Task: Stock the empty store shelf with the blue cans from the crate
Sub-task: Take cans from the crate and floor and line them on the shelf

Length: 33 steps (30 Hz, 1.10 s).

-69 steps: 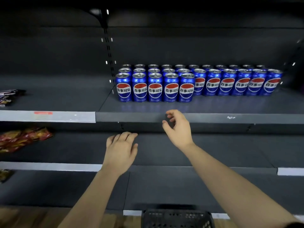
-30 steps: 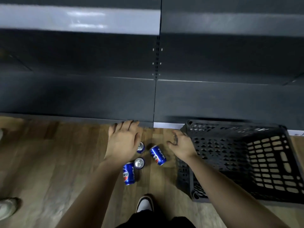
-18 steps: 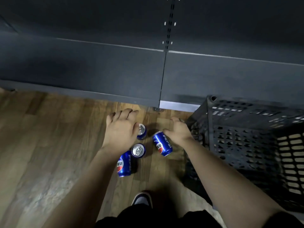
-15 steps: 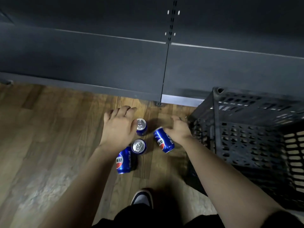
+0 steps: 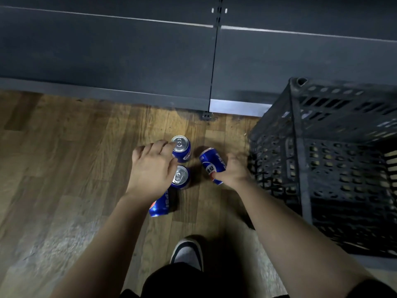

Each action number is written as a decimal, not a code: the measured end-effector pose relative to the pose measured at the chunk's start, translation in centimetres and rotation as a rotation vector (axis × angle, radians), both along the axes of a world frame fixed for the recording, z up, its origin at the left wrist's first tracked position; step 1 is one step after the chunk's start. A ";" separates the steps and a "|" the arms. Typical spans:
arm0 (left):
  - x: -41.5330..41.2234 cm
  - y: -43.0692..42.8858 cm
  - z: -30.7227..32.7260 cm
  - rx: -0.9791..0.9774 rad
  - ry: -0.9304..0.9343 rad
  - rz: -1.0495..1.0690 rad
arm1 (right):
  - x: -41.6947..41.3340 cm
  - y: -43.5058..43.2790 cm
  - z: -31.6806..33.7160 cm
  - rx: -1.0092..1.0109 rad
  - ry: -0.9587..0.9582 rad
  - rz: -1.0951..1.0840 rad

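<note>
Several blue cans sit on the wooden floor in front of the dark bottom shelf (image 5: 107, 61). Two stand upright, the far one (image 5: 182, 150) and the near one (image 5: 180, 177). My left hand (image 5: 150, 168) hovers spread over them, its index fingertip touching the far can's top. A third can (image 5: 161, 205) lies on its side, partly hidden under my left wrist. My right hand (image 5: 233, 172) grips a fourth can (image 5: 211, 161), which lies tilted on the floor. The black plastic crate (image 5: 298, 147) stands just right of my right hand.
The shelf's base edge (image 5: 236, 107) runs across the floor behind the cans. My shoe (image 5: 189, 252) is planted on the floor below the cans. Bare wooden floor (image 5: 53, 158) stretches to the left.
My view dropped from the stocked upper shelf to the floor. Both hands came down onto the loose cans, and my right hand closed round the tilted lying can.
</note>
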<state>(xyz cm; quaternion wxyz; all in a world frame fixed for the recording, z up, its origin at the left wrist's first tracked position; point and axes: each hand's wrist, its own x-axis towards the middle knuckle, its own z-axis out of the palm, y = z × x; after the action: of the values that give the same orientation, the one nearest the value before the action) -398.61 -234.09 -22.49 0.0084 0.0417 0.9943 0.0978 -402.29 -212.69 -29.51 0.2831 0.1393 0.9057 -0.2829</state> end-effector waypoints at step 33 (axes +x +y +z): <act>0.4 0.7 0.9 -0.020 -0.098 0.013 | 0.7 -1.0 -0.8 0.060 0.130 -0.024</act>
<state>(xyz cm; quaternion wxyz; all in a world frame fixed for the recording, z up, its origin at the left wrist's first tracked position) -398.17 -233.41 -21.58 0.0568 0.0302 0.9939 0.0897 -401.58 -213.71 -30.31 0.2158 0.1401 0.9286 -0.2675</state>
